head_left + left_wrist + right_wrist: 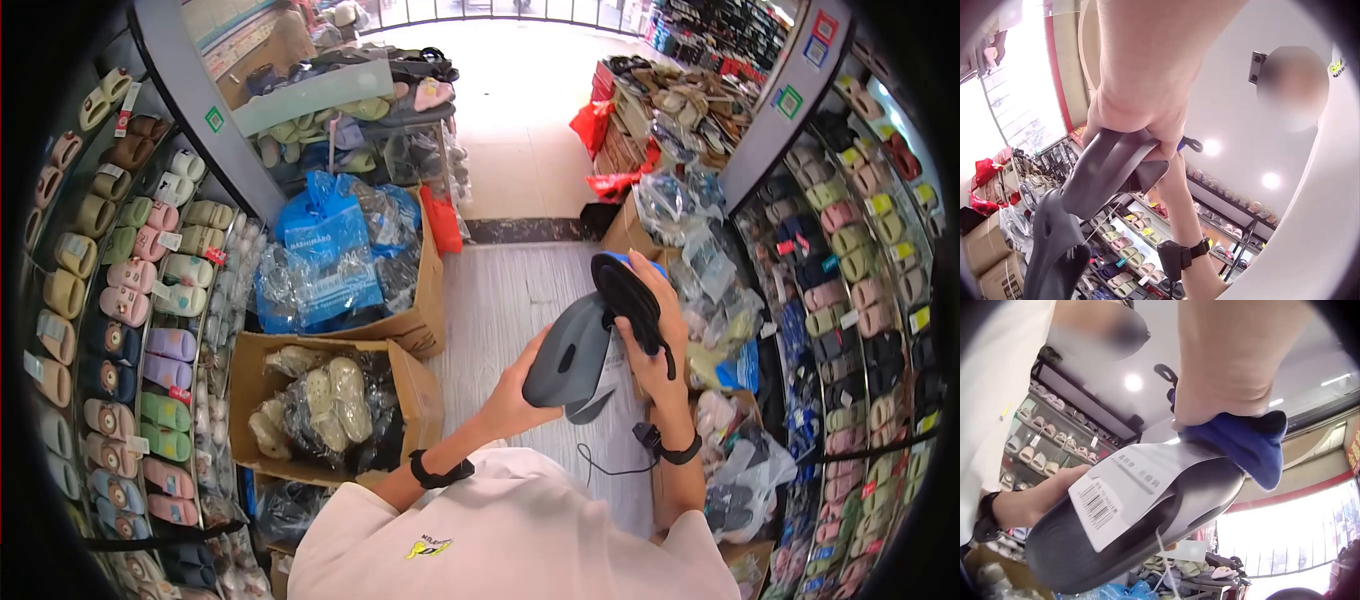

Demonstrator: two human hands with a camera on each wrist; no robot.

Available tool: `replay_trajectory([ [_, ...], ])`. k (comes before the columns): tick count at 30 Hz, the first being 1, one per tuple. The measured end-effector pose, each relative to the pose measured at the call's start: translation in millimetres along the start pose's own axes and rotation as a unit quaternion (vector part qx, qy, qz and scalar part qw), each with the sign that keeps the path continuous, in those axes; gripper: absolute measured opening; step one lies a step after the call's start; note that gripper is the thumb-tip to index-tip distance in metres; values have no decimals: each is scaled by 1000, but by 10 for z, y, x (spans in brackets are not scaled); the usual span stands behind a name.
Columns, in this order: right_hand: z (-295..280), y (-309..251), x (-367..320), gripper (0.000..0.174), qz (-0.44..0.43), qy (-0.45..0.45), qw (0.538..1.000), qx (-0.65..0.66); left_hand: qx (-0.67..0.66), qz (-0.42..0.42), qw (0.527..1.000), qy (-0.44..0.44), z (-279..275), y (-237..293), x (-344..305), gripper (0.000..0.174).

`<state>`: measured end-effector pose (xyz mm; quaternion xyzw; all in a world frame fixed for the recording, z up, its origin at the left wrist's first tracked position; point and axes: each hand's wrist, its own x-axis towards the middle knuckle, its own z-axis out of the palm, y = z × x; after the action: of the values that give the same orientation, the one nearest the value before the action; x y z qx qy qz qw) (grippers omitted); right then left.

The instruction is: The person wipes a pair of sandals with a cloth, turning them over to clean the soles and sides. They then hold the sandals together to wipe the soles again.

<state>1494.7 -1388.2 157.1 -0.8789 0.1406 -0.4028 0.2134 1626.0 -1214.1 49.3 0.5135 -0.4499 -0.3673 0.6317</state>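
Observation:
In the head view, my left hand (515, 405) grips dark grey slippers (565, 355) by the near end, thumb on top. My right hand (655, 335) holds a black pad with a looped strap (628, 290) against their far end. The pad's other side is blue cloth (1235, 447), bunched under the palm in the right wrist view. There a white paper tag with a barcode (1116, 497) lies across a dark slipper (1072, 559), and a thin string hangs beside it. The left wrist view shows two slippers (1100, 178) below the left hand (1141, 100), joined by a string.
Slipper shelves (130, 330) line the left wall and more shelves (850, 270) the right. Open cartons of bagged footwear (415, 400) stand at the left, others at the right. Pale floor (500, 300) runs between them towards a bright doorway. A cable (610, 470) hangs near the right wrist.

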Motion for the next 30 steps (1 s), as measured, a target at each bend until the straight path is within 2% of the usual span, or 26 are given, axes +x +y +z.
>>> replay_trajectory([
  [2,139,61,225,58,-72,-25,995,-71,1,-16,1000,4,-173,55,202,109],
  [4,279,28,358,58,-140,-65,979,-133,12,4,1000,22,-313,24,346,108],
  [7,499,-92,453,54,-223,-162,945,-175,67,12,997,29,-526,-160,521,102],
  [10,724,-127,465,52,-301,-215,910,-187,20,23,998,60,-631,-191,655,104],
  [11,767,-90,492,49,-308,-204,909,-196,6,18,998,60,-682,-168,697,106],
  [14,797,158,657,48,-250,-150,951,-101,9,31,997,63,-843,-180,788,111],
  [16,923,454,798,49,-208,-75,975,-20,-12,32,997,64,-946,-216,902,112],
  [19,1071,651,956,63,-32,-30,994,97,-32,33,994,96,-1032,-258,1005,112],
  [20,1184,747,948,65,18,-7,983,182,-20,41,993,107,-1067,-269,1067,112],
  [22,1370,809,976,69,84,29,966,245,6,60,990,127,-1164,-289,1230,111],
  [24,1564,885,972,69,116,80,956,256,-16,44,990,136,-1231,-277,1373,108],
  [28,2153,1641,533,67,217,101,921,309,-63,4,985,163,-1333,-412,1713,107],
  [29,2223,1613,657,64,171,152,925,302,-92,-18,979,181,-1342,-459,1804,106],
  [30,2299,1642,673,63,198,158,912,322,-120,-38,972,200,-1368,-499,1913,105],
])
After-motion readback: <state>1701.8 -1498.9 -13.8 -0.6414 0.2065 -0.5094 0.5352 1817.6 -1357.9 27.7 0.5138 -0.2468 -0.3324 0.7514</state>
